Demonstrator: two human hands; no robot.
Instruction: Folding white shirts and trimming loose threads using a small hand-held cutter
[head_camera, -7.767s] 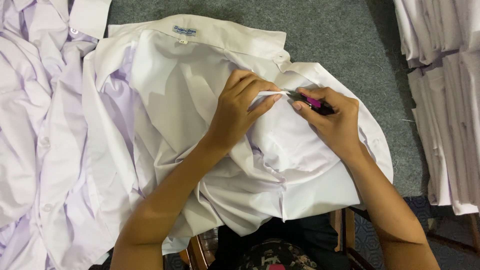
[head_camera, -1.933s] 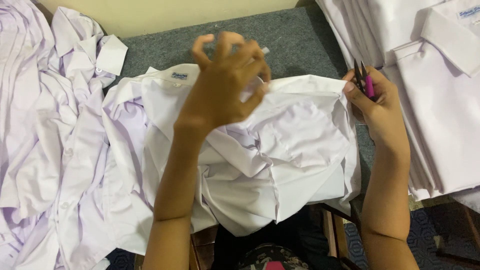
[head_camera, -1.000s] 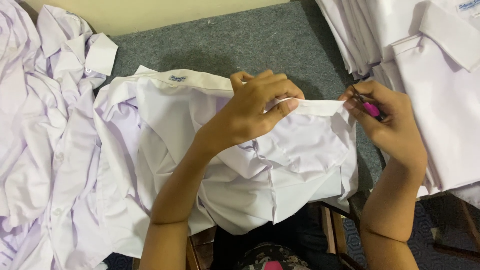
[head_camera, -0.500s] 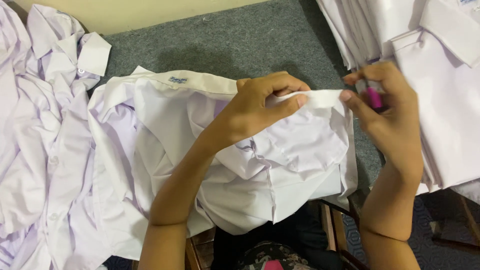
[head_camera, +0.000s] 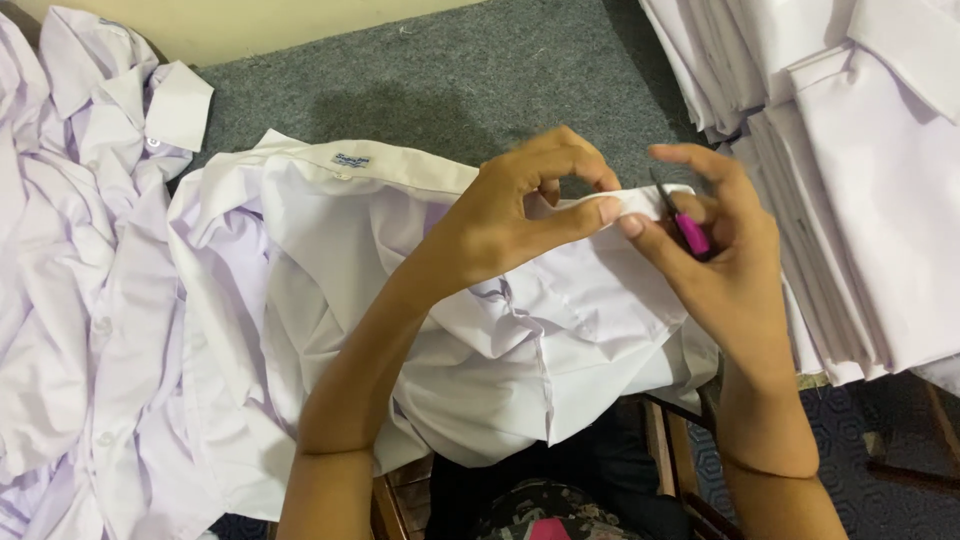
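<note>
A white shirt (head_camera: 330, 260) lies crumpled on the grey table (head_camera: 480, 70) in front of me, collar and label towards the far side. My left hand (head_camera: 520, 215) pinches the shirt's cuff edge (head_camera: 640, 200) between thumb and fingers and holds it lifted. My right hand (head_camera: 715, 255) meets that same edge from the right, its forefinger touching the cloth. It grips a small pink-handled thread snipper (head_camera: 685, 225), the blades lying against the cuff.
A heap of loose white shirts (head_camera: 80, 280) covers the table's left side. Stacks of folded white shirts (head_camera: 850, 150) fill the right side. A wooden chair frame (head_camera: 660, 460) shows below the table edge, near my lap.
The view has shifted. My left hand dropped from in front of the camera back onto the shirt and took the cuff edge. My right hand has closed in on it with the snipper.
</note>
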